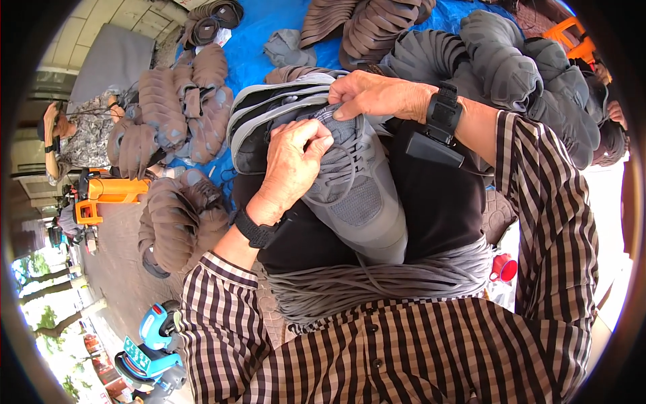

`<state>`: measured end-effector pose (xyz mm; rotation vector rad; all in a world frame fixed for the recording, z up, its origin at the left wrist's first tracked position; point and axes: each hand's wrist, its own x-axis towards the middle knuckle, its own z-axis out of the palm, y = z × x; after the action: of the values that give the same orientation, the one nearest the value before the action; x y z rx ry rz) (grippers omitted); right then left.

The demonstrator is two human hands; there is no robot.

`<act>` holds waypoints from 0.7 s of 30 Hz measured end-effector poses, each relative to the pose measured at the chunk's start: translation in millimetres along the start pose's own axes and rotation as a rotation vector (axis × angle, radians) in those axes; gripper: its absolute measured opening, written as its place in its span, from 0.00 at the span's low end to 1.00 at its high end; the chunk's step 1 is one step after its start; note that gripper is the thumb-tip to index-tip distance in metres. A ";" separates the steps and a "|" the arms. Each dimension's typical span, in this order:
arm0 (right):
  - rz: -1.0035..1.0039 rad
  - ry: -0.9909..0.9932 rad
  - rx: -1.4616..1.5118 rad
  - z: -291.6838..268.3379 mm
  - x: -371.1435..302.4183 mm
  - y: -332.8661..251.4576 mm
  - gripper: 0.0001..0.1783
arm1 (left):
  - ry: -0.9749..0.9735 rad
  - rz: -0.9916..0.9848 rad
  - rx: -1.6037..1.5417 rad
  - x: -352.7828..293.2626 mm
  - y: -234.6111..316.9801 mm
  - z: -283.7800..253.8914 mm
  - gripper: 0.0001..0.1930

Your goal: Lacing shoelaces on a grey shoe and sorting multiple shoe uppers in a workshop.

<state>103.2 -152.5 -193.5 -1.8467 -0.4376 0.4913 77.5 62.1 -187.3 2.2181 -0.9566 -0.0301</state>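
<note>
A grey shoe upper (pixel 363 209) with a mesh toe lies over my knees, toe toward me, on top of a nested stack of grey uppers (pixel 245 128). A grey shoelace (pixel 351 172) runs loosely through its eyelets and loops over the front. My left hand (pixel 293 161) is closed at the tongue, thumb and forefinger pinched together; what lies between the fingertips is too small to make out. From the right, my right hand (pixel 377 95) grips the upper's top edge near the tongue between thumb and fingers. A bundle of grey laces (pixel 383 283) lies across my lap.
Stacks of brown uppers (pixel 161 108) and grey uppers (pixel 501 60) lie around a blue tarp (pixel 259 57). A person (pixel 87 135) sits at the left near an orange stool (pixel 114 190). A red cup (pixel 503 268) stands at my right, a blue scooter (pixel 151 350) at lower left.
</note>
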 end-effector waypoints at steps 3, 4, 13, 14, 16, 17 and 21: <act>-0.007 -0.003 -0.018 0.5 -3.1 -2.8 0.13 | -0.008 -0.196 -0.101 -2.2 8.1 -6.7 0.04; -0.002 -0.002 -0.016 0.6 -2.8 -0.4 0.13 | -0.021 -0.251 -0.194 -1.6 10.8 -11.7 0.04; 0.024 0.008 -0.019 1.7 -0.7 0.7 0.14 | -0.013 -0.220 -0.212 -1.9 7.5 -12.6 0.07; 0.016 0.024 -0.018 3.0 -0.6 -0.7 0.13 | 0.009 -0.150 -0.209 -2.5 5.6 -8.9 0.10; 0.005 0.037 -0.017 4.6 1.4 -3.9 0.13 | 0.057 -0.169 -0.226 -3.5 3.8 -2.1 0.11; 0.015 0.039 -0.018 3.9 0.5 -3.4 0.12 | 0.095 -0.181 -0.251 -1.4 5.2 2.5 0.12; 0.020 0.036 0.010 2.5 -1.1 0.0 0.11 | 0.038 -0.124 -0.134 2.7 5.5 3.4 0.15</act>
<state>101.0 -151.1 -194.1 -1.8493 -0.3925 0.4720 75.0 55.7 -185.8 2.1434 -0.7726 -0.1054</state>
